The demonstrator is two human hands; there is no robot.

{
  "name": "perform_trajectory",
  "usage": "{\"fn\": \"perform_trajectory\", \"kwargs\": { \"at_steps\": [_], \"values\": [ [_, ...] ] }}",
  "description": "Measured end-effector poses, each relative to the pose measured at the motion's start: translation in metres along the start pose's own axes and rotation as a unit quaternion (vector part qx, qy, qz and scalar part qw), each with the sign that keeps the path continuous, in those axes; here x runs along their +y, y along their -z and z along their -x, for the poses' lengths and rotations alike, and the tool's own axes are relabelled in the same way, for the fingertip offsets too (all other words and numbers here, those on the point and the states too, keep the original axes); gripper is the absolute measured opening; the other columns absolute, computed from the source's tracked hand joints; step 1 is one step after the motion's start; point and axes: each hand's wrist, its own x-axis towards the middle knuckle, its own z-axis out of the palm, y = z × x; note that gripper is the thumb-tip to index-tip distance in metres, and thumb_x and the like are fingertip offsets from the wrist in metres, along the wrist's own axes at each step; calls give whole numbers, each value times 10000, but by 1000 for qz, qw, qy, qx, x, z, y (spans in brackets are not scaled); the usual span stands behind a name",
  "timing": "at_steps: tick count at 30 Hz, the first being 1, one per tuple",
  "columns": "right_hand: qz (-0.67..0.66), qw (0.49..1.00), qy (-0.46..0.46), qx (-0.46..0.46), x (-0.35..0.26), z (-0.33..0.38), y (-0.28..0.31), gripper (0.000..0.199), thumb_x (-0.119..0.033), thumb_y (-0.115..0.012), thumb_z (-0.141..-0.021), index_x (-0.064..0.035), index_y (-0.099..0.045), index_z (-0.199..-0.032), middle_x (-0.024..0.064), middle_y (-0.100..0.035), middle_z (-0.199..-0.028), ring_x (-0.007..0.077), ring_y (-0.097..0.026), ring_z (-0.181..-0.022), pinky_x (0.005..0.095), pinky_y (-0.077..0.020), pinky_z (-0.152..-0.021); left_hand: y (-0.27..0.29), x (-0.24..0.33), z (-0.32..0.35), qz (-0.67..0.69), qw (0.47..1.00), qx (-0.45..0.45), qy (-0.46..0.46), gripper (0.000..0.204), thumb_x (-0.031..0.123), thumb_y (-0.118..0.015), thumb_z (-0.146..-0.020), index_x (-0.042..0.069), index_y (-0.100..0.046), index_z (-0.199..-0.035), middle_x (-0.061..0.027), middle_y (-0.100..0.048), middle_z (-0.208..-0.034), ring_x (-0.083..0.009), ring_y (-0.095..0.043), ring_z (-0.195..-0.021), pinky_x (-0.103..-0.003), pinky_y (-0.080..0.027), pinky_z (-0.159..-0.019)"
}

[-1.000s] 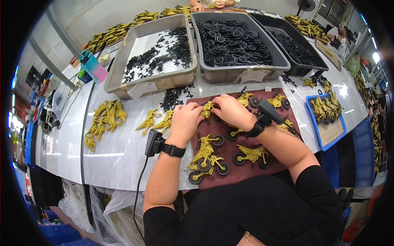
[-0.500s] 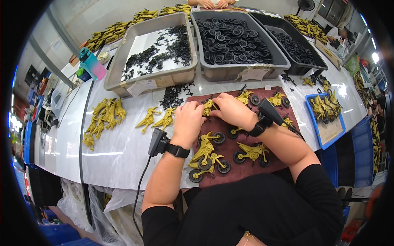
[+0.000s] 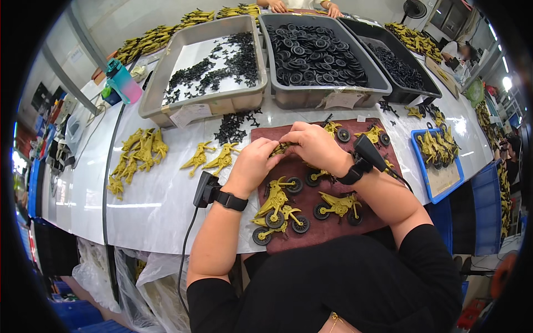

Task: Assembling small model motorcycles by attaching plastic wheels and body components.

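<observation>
Fingertips drawn close together, the left hand [image 3: 254,162] and right hand [image 3: 315,145] grip a mostly hidden yellow toy part [image 3: 282,149] between them. The piece sits near the far left corner of the maroon mat [image 3: 327,236].

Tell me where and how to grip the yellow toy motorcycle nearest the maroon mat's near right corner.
Likely best: pinch the yellow toy motorcycle mid-body, between its two black wheels, from above on the near side. It lies on its side, so the body shows between the wheels; other toy motorcycles sit to its left and beyond it.
</observation>
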Motion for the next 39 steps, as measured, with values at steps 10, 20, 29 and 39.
{"fn": "perform_trajectory", "kwargs": {
  "at_steps": [10, 20, 29, 39],
  "values": [
    [13, 999, 2, 29, -5, 7, 1, 272, -71, -756, -713, -58, -710, -981, 92, -607, -832, 268, -620, -750, 355, -505, -665, 5, 6, -5, -56, 997, -3, -55, 209, 80, -721, -763, 38, -659, -959, -96, -665, -900, -300, -607, -816, -379, -464, -726],
    [-198, 976, -84, 37, -13, 18, 24, 383, -81, -766, -773, -49, -629, -1129, 61, -653, -1027, 182, -621, -951, 307, -482, -842, 8, 30, -7, 83, 994, 74, 8, 244, 63, -737, -786, 2, -677, -1014, -121, -678, -918, -274, -642, -809, -328, -502, -711],
    [-193, 975, -75, 85, -40, 29, 30, 261, 36, -669, -815, -16, -627, -1068, 67, -649, -1006, 143, -622, -904, 281, -509, -809, 20, 51, -8, 121, 988, 93, -11, 222, 32, -745, -776, -1, -705, -992, -106, -698, -868, -198, -662, -731, -283, -513, -650],
    [-284, 950, -85, 95, -32, 30, 26, 305, 76, -645, -813, -1, -596, -1104, 89, -642, -1055, 129, -613, -973, 260, -513, -821, 15, 50, -8, 139, 986, 97, 3, 301, 67, -765, -764, 31, -694, -1054, -98, -692, -949, -238, -676, -824, -305, -539, -694]
  ]
}}
